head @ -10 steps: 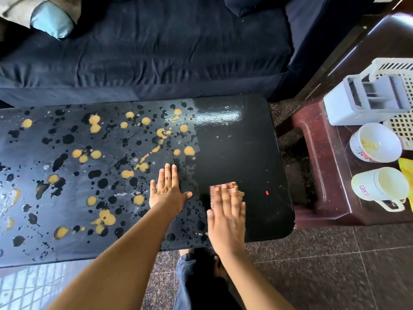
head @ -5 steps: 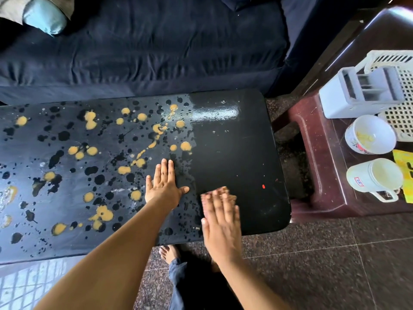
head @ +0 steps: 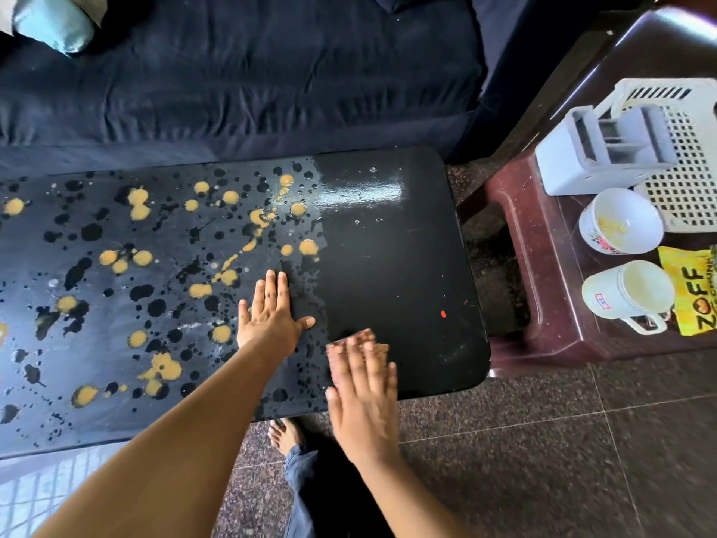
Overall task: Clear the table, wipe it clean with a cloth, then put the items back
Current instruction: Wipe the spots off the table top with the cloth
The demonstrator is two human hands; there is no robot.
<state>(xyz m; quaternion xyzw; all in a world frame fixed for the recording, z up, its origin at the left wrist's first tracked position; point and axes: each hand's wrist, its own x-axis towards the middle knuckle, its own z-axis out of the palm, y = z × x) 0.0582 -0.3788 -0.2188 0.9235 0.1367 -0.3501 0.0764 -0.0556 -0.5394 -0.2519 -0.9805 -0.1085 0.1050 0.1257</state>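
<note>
The black table (head: 407, 266) is glossy on its right part, while yellow blobs and dark spots (head: 163, 273) cover the rest. My left hand (head: 271, 316) lies flat on the top at the border between the two areas, fingers straight. My right hand (head: 361, 390), blurred, presses flat on a pinkish cloth (head: 361, 339) at the table's near edge; only the cloth's far edge shows past my fingertips.
A dark red stool (head: 543, 304) at the right bears a white basket (head: 686, 180), a grey holder (head: 605, 149), two white cups (head: 620, 223) (head: 628, 293) and a yellow packet (head: 694, 293). A dark sofa (head: 240, 79) runs behind the table. My foot (head: 285, 434) stands under the near edge.
My right hand has slid with the cloth toward me, to the table's near edge. The left hand has stayed flat in the same spot.
</note>
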